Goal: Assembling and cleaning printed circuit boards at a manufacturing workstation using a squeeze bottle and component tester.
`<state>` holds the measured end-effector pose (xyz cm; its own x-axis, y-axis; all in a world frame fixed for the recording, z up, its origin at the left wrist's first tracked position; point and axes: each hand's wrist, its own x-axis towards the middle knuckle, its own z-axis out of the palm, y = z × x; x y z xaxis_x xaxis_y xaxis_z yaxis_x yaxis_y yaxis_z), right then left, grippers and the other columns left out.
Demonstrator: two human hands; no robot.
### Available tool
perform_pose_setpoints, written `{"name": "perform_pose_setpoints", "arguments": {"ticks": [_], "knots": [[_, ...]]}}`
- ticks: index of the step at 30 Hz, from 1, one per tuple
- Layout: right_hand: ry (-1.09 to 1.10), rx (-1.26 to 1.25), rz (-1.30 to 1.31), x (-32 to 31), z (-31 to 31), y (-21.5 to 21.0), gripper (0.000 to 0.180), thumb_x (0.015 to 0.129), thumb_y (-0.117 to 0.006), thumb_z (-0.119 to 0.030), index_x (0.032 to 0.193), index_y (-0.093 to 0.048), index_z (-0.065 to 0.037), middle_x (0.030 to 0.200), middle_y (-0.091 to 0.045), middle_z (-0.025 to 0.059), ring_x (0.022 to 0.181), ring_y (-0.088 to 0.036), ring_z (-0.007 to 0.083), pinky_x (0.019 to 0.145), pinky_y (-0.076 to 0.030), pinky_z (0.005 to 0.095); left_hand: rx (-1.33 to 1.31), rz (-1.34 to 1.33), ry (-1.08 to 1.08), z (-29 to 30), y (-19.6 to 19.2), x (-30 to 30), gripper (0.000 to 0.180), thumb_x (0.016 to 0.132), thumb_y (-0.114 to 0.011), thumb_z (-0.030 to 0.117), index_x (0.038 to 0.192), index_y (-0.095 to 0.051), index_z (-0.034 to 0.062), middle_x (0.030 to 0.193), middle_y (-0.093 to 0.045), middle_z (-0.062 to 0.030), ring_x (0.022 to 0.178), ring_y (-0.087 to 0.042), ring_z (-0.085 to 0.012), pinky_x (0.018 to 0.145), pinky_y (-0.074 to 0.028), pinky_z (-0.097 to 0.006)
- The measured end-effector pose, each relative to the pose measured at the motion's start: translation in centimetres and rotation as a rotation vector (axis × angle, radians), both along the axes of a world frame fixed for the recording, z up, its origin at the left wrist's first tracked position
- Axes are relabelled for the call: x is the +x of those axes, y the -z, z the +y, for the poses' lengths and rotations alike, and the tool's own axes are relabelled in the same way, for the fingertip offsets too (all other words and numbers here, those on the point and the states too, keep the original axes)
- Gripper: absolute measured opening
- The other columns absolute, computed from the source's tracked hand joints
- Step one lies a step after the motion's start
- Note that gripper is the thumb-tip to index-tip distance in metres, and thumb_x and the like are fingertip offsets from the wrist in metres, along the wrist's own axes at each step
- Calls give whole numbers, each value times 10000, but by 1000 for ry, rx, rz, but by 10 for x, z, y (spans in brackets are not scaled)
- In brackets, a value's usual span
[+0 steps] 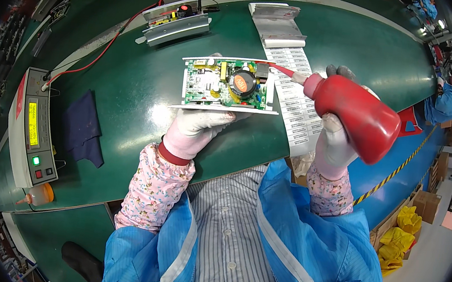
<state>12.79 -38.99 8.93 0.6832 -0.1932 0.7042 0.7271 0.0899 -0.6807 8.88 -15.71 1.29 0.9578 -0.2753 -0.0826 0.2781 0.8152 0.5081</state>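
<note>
My gloved left hand (197,128) grips a circuit board in a metal frame (202,82) from its near side, holding it over the green bench. The board carries white sealant patches, a yellow part and a large round black coil with an orange label. In my gloved right hand (337,139) is a red squeeze bottle (356,113), tilted so that its thin red nozzle points left. The nozzle tip reaches the board's far right corner, by a grey boxy part; whether it touches cannot be told.
A sheet of labels (295,93) runs under a bent metal bracket (278,25). Another framed board (177,26) lies at the back. A tester with a lit display (34,126), a dark cloth (83,126) and an orange bottle (39,194) are on the left. A co-worker (446,103) sits far right.
</note>
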Motion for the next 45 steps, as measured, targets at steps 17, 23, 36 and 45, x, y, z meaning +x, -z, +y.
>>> {"name": "perform_pose_setpoints", "arguments": {"ticks": [17, 23, 36, 45], "knots": [[-316, 545, 584, 40, -64, 5, 440, 923, -640, -30, 1335, -494, 22, 1249, -600, 267, 1122, -637, 346, 1026, -493, 504, -177, -38, 62, 4, 6, 20, 748, 943, -626, 440, 1445, -410, -71, 1271, -613, -283, 988, -678, -398, 902, -580, -522], [-549, 157, 618, 43, -56, -1, 475, 883, -652, -13, 1330, -496, 16, 1237, -600, 263, 1121, -635, 342, 1003, -505, 488, -96, 173, 124, 4, 1, 21, 874, 945, -527, 624, 1434, -406, -89, 1225, -601, -343, 836, -701, -363, 672, -629, -414], [-552, -197, 528, 32, -37, -24, 383, 776, -745, 87, 1139, -655, 6, 1003, -736, 117, 885, -694, 221, 858, -545, 342, -97, 112, 313, 11, 17, 25, 703, 1011, -522, 519, 1407, -483, -61, 1261, -640, -237, 919, -705, -252, 770, -588, -294], [-449, -139, 521, 36, -41, -23, 362, 773, -755, 81, 1117, -666, 10, 976, -742, 119, 867, -695, 208, 837, -549, 327, 242, 252, 196, 2, -29, 14, 617, 1012, -531, 501, 1295, -584, -44, 1046, -716, -156, 856, -698, -172, 659, -551, -241]]}}
